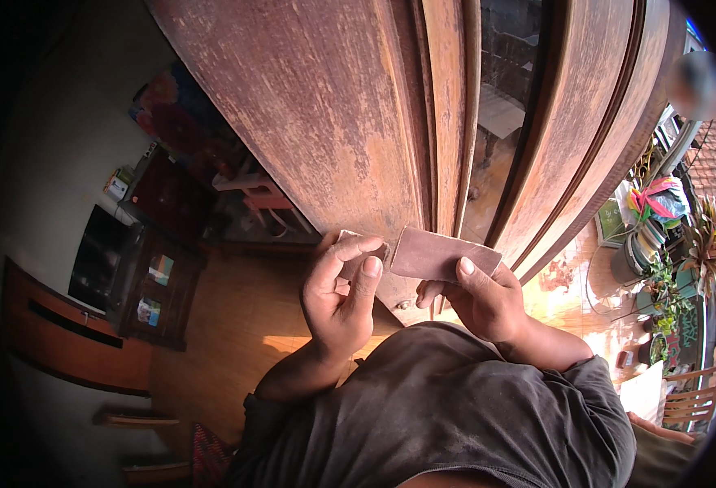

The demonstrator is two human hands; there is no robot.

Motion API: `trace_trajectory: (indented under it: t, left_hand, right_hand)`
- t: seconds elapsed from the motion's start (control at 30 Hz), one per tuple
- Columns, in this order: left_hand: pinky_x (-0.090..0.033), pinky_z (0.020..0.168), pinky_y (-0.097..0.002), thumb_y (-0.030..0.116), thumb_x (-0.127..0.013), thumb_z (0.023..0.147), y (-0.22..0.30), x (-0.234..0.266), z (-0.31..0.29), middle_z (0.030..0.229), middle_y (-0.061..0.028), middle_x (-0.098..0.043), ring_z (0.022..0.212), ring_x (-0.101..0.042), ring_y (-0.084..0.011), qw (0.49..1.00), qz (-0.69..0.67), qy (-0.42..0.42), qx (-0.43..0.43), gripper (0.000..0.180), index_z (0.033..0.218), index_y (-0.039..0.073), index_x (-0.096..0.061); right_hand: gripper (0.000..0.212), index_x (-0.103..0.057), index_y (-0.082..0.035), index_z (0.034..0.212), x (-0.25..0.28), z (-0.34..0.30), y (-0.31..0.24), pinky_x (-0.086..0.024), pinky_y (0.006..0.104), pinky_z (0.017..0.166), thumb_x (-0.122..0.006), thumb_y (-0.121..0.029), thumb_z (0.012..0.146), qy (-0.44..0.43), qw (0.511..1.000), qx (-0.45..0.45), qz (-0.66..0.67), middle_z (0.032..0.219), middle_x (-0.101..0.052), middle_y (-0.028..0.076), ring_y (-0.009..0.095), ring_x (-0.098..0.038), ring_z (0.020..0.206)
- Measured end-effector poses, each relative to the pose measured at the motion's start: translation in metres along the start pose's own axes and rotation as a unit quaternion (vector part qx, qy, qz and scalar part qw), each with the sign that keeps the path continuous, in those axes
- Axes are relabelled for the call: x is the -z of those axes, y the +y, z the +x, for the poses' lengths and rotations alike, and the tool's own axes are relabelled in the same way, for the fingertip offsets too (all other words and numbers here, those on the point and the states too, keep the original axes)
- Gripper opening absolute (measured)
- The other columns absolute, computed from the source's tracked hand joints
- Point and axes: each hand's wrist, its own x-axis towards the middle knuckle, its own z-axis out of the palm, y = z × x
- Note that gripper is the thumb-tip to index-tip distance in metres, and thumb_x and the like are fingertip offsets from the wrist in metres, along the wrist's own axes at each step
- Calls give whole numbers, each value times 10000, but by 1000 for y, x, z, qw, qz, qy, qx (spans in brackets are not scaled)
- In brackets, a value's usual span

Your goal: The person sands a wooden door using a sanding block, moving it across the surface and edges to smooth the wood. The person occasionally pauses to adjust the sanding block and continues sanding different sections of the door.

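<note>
A worn brown wooden door (317,106) with patchy, scraped finish stands right in front of me. My right hand (494,302) pinches a flat, brownish rectangular piece of sandpaper (435,254), thumb on its face and fingers behind. Just left of it, my left hand (340,294) is closed with thumb and forefinger around a smaller piece of sandpaper (384,250), mostly hidden by the fingers. The two pieces lie side by side, close to each other, in front of the door's lower part.
Glass (500,106) fills a gap between the door's mouldings. To the left, indoors, are a dark cabinet (175,281), a television (93,252) and a pinkish plastic stool (264,195). Potted plants (671,301) and a wooden chair (694,397) stand outside at right.
</note>
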Motion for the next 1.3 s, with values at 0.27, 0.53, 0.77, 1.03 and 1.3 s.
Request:
trace_trajectory:
  t: [0.27,0.53,0.77,1.03,1.3]
  left_hand:
    - [-455,712,-258,73,-671,999,1,-1,0,916,-34,-613,787,-566,-106,996,74,-51,16,130,1007,-56,-662]
    - [-411,687,-205,33,-627,1022,-1,5,-6,953,-20,-590,795,-515,-39,997,-31,2,68,101,995,-60,-655]
    - [-412,706,-205,39,-593,1040,-1,14,-7,985,-25,-579,812,-508,-38,993,-77,-19,85,122,1045,-70,-649]
    - [-479,943,-326,128,-617,1040,-6,5,-21,1182,-138,-628,1099,-617,-202,994,21,-96,44,297,1254,-77,-620]
    - [-497,971,-403,148,-524,1081,-8,9,-28,1276,-204,-627,1149,-610,-279,995,5,-100,7,369,1354,-93,-582]
  right_hand:
    - [467,-525,103,1391,10,1,5,-525,402,952,-507,-255,1091,-29,999,-38,-16,1251,-663,199,264,-673,1044]
    - [331,-561,-1,1355,24,7,3,-557,370,924,-613,-78,1038,23,998,48,-45,1209,-704,122,197,-679,1083]
    - [350,-552,-10,1350,25,7,7,-569,333,868,-649,-55,1016,54,997,25,-54,1105,-728,113,169,-693,982]
    - [181,-567,-19,1137,10,7,14,-561,331,862,-678,-39,995,24,997,32,-62,1077,-692,92,148,-665,1002]
    - [359,-661,0,1216,18,-8,21,-535,386,929,-625,76,867,-90,930,98,-341,1132,-686,170,286,-682,1062]
